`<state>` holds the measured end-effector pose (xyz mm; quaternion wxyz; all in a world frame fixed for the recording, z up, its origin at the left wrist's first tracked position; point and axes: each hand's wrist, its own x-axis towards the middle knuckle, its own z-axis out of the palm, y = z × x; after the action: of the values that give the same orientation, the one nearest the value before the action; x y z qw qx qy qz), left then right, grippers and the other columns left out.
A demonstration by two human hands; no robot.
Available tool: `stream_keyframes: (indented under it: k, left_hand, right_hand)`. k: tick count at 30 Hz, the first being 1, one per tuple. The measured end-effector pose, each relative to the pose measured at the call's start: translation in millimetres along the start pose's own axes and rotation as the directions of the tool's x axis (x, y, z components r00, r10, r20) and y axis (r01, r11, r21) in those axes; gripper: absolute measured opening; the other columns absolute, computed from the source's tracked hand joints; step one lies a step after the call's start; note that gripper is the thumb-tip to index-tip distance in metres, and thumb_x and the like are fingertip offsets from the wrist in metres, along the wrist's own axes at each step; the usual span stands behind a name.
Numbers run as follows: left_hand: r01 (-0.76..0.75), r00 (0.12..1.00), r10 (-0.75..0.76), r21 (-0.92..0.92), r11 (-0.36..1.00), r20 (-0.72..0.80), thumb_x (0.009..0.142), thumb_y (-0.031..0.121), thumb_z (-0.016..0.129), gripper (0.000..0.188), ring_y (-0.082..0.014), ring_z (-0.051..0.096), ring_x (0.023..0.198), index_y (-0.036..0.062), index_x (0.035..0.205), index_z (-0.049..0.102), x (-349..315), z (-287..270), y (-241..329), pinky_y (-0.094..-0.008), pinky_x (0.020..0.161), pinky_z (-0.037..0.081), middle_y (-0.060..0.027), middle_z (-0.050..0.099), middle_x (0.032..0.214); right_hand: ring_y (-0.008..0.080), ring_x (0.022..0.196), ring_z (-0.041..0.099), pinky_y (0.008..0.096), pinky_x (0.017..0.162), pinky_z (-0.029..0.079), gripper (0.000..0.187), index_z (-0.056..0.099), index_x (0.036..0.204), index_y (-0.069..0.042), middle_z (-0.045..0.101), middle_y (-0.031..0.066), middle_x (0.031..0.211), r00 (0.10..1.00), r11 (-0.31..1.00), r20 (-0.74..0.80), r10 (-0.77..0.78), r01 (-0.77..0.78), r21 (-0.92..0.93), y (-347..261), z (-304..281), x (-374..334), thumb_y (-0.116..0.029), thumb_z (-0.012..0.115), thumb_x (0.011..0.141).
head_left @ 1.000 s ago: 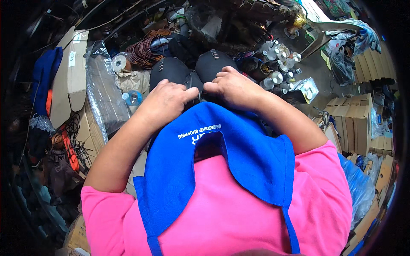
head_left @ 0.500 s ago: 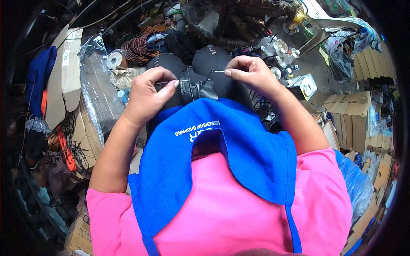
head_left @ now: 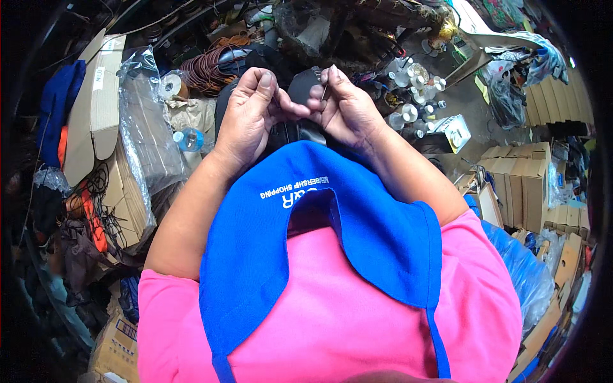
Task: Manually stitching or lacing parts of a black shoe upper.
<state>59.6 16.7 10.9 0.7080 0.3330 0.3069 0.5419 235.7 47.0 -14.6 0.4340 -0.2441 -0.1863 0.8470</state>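
My left hand (head_left: 250, 118) is raised over my lap, its thumb and fingers pinched together. Whatever lies in that pinch is hidden. Close beside it, my right hand (head_left: 348, 108) grips a thin, needle-like metal piece (head_left: 325, 91) upright between thumb and forefinger. The fingers of both hands almost meet in the middle. Below them, between my dark-clad knees, sits a black leather piece (head_left: 295, 133), mostly covered by my hands and the blue apron (head_left: 255, 223).
White bottles (head_left: 408, 113) and a rectangular can (head_left: 454, 133) stand right of my knees. Cardboard boxes (head_left: 520, 182) are stacked farther right. On the left are plastic-wrapped sheets (head_left: 150, 121), a thread spool (head_left: 172, 86), a clear bottle (head_left: 189, 139) and coiled brown cord (head_left: 211, 67).
Both hands have lifted away from the black leather piece and come closer together. The right hand's thin metal piece has turned from level to upright.
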Motion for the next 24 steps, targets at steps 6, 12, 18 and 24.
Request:
stream_keyframes:
  k: [6,12,18,24]
  left_hand:
    - [-0.051,0.998,0.052,0.02,0.998,-0.047,0.097,0.021,0.048,0.012,-0.0053,0.026,0.049,0.0114,0.089,0.049,2,-13,-2,-0.0209,0.047,0.026,0.004,0.033,0.06]
    - [-0.108,0.992,0.12,0.226,0.968,-0.04,0.097,0.02,0.048,0.013,-0.0035,0.026,0.049,0.0098,0.089,0.049,-8,-23,-9,-0.0214,0.046,0.023,0.0056,0.033,0.06]
    - [-0.165,0.98,0.198,0.43,0.888,-0.032,0.096,0.015,0.051,0.01,-0.0022,0.035,0.054,0.0085,0.088,0.053,-17,-35,-16,-0.0191,0.047,0.03,0.0065,0.041,0.066]
    - [-0.164,0.974,0.211,0.391,0.906,-0.079,0.097,0.015,0.049,0.009,-0.0037,0.026,0.05,0.0082,0.091,0.05,-19,-39,-21,-0.0216,0.046,0.023,0.0056,0.033,0.062]
  right_hand:
    - [0.0066,0.052,0.028,0.0233,0.053,0.032,0.02,0.046,0.087,-0.014,0.035,-0.005,0.063,0.987,0.988,0.153,0.054,-0.031,-0.149,-1,-2,3,-0.032,0.049,0.096]
    - [0.0042,0.052,0.029,0.022,0.048,0.028,0.019,0.047,0.085,-0.013,0.036,-0.0068,0.063,0.999,0.952,0.037,-0.004,0.015,-0.305,4,9,1,-0.028,0.052,0.095]
    - [0.0038,0.052,0.032,0.0206,0.047,0.03,0.016,0.049,0.087,-0.013,0.038,-0.0067,0.064,0.999,0.895,0.042,0.016,0.004,-0.445,10,4,2,-0.026,0.051,0.095]
    - [0.0048,0.052,0.034,0.0222,0.051,0.034,0.016,0.051,0.088,-0.013,0.039,-0.0067,0.064,0.999,0.909,0.043,0.025,-0.005,-0.417,14,-12,7,-0.027,0.051,0.096]
